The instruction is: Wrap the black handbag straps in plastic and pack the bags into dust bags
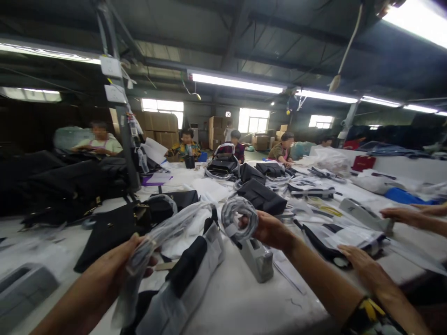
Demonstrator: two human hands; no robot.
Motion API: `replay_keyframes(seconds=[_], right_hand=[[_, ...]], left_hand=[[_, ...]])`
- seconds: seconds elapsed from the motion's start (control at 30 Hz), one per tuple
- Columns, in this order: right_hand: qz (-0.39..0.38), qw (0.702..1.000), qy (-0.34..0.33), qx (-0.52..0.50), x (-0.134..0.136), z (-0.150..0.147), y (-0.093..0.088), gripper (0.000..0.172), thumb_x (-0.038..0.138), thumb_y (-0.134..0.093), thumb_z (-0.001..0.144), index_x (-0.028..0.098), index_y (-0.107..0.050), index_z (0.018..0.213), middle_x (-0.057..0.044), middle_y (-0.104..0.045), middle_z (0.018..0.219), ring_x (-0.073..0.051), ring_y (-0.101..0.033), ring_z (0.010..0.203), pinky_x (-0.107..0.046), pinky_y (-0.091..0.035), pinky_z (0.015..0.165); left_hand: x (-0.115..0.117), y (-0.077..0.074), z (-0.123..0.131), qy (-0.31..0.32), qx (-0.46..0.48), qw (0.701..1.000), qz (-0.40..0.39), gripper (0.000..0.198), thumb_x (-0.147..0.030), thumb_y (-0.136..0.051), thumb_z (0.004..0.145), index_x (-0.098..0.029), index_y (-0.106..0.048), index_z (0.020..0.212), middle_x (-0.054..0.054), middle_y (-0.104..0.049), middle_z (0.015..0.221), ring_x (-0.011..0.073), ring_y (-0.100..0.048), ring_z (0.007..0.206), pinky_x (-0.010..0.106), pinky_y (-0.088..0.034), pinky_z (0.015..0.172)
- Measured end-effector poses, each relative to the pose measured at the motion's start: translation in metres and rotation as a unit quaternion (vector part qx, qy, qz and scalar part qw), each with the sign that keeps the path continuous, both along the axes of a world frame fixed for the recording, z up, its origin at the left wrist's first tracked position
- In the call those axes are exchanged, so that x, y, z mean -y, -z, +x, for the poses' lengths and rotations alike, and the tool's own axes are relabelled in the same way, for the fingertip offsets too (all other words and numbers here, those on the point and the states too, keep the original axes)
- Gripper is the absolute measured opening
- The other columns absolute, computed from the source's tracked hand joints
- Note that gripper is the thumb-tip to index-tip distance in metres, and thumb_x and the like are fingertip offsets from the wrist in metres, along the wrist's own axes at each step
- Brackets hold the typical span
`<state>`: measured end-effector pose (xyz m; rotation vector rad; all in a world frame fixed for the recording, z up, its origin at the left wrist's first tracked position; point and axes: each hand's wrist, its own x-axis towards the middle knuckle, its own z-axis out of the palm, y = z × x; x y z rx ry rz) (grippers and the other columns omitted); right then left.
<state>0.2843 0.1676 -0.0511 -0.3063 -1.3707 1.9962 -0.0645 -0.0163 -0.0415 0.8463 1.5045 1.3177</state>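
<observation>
My left hand [138, 263] is closed around a strap wrapped in clear plastic film [164, 232], at the left of the head view. The wrapped strap arches up and right toward a black bag [190, 260] partly covered in white sheeting. In my right hand [270, 229] is a roll of clear plastic film [230, 218], gripped at its right side with fingertips at the core. Directly under the roll, a grey tape dispenser [258, 263] stands on the white table. Whether the film on the strap joins the roll, I cannot tell.
Black bags [111, 228] lie at the left and center [261, 196]. Another tape dispenser [26, 288] is at lower left. On the right, a co-worker's hands [366, 270] reach over a wrapped bag [340, 239], beside a grey dispenser [365, 215]. A metal post [127, 149] rises left.
</observation>
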Motion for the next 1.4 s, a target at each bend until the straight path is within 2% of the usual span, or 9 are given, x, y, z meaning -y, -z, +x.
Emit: replay_keyframes(seconds=[0.13, 0.33, 0.47, 0.57, 0.7, 0.83, 1.1, 1.23, 1.4], right_hand=[[-0.147, 0.978, -0.055, -0.137, 0.067, -0.046, 0.036, 0.039, 0.032, -0.076, 0.084, 0.015, -0.069, 0.118, -0.003, -0.073, 0.095, -0.017, -0.067, 0.098, -0.032, -0.05, 0.096], [-0.261, 0.935, -0.051, -0.234, 0.119, -0.129, 0.066, 0.026, 0.031, -0.081, 0.079, 0.016, -0.073, 0.1, -0.003, -0.075, 0.1, -0.018, -0.067, 0.105, -0.034, -0.045, 0.106], [-0.245, 0.953, 0.007, -0.18, 0.129, -0.149, 0.067, 0.031, 0.035, -0.08, 0.079, 0.016, -0.072, 0.102, -0.007, -0.073, 0.11, -0.019, -0.066, 0.106, -0.035, -0.047, 0.102], [-0.12, 0.982, 0.134, -0.052, 0.136, -0.141, 0.066, 0.044, 0.04, -0.08, 0.078, 0.02, -0.067, 0.114, -0.008, -0.069, 0.115, -0.022, -0.066, 0.102, -0.037, -0.052, 0.091], [0.164, 0.912, 0.37, 0.068, 0.145, -0.129, 0.054, 0.033, 0.044, -0.071, 0.085, 0.024, -0.067, 0.11, -0.007, -0.069, 0.108, -0.022, -0.064, 0.096, -0.032, -0.05, 0.078], [0.291, 0.891, 0.308, 0.165, 0.139, -0.141, 0.029, 0.03, 0.05, -0.063, 0.089, 0.022, -0.072, 0.097, -0.004, -0.072, 0.088, -0.021, -0.064, 0.08, -0.031, -0.046, 0.071], [0.085, 0.972, 0.201, 0.087, 0.119, -0.17, 0.004, 0.046, 0.057, -0.076, 0.072, 0.014, -0.072, 0.09, -0.003, -0.066, 0.078, -0.013, -0.056, 0.064, -0.023, -0.037, 0.052], [-0.001, 0.982, 0.186, 0.031, 0.128, -0.176, 0.003, 0.051, 0.056, -0.077, 0.071, 0.014, -0.07, 0.098, -0.004, -0.066, 0.088, -0.01, -0.056, 0.067, -0.02, -0.041, 0.054], [-0.039, 0.978, 0.199, -0.043, 0.134, -0.188, 0.002, 0.053, 0.054, -0.082, 0.066, 0.016, -0.07, 0.101, -0.005, -0.065, 0.094, -0.01, -0.056, 0.068, -0.021, -0.045, 0.057]], left_hand=[[-0.005, -0.008, 0.004, 0.145, 0.038, 0.988, 0.026, 0.047, -0.051, -0.083, 0.068, -0.022, -0.073, 0.102, 0.005, -0.074, 0.109, 0.0161, -0.069, 0.088, 0.022, -0.055, 0.077], [-0.007, -0.01, 0.023, 0.289, 0.007, 0.956, 0.059, 0.051, -0.034, -0.083, 0.072, -0.019, -0.069, 0.118, 0.013, -0.069, 0.121, 0.0311, -0.064, 0.112, 0.04, -0.052, 0.093], [-0.004, -0.003, 0.018, 0.244, -0.003, 0.965, 0.097, 0.049, -0.037, -0.079, 0.075, -0.019, -0.068, 0.119, 0.01, -0.071, 0.114, 0.0279, -0.065, 0.108, 0.036, -0.05, 0.093], [-0.004, 0.002, 0.009, 0.203, -0.012, 0.975, 0.091, 0.041, -0.041, -0.077, 0.077, -0.017, -0.071, 0.109, 0.008, -0.073, 0.097, 0.0214, -0.067, 0.087, 0.029, -0.051, 0.077], [-0.015, 0.0, 0.005, 0.159, -0.024, 0.982, 0.097, 0.034, -0.037, -0.082, 0.07, -0.015, -0.072, 0.094, 0.003, -0.07, 0.08, 0.0135, -0.059, 0.065, 0.023, -0.045, 0.06], [-0.025, -0.014, 0.012, 0.138, -0.05, 0.983, 0.111, 0.032, -0.028, -0.085, 0.06, -0.015, -0.07, 0.085, -0.003, -0.061, 0.062, 0.0094, -0.05, 0.053, 0.021, -0.037, 0.05], [-0.02, -0.038, 0.015, 0.12, -0.121, 0.978, 0.121, 0.052, -0.05, -0.083, 0.064, -0.014, -0.072, 0.1, 0.004, -0.072, 0.08, 0.0153, -0.06, 0.066, 0.025, -0.045, 0.061], [-0.013, -0.051, 0.013, 0.104, -0.162, 0.975, 0.111, 0.061, -0.068, -0.066, 0.075, -0.015, -0.072, 0.106, 0.005, -0.073, 0.083, 0.0178, -0.062, 0.067, 0.027, -0.044, 0.059], [-0.001, -0.072, 0.02, 0.135, -0.22, 0.959, 0.114, 0.058, -0.058, -0.081, 0.067, -0.017, -0.074, 0.107, 0.007, -0.075, 0.099, 0.0216, -0.066, 0.085, 0.03, -0.048, 0.076]])
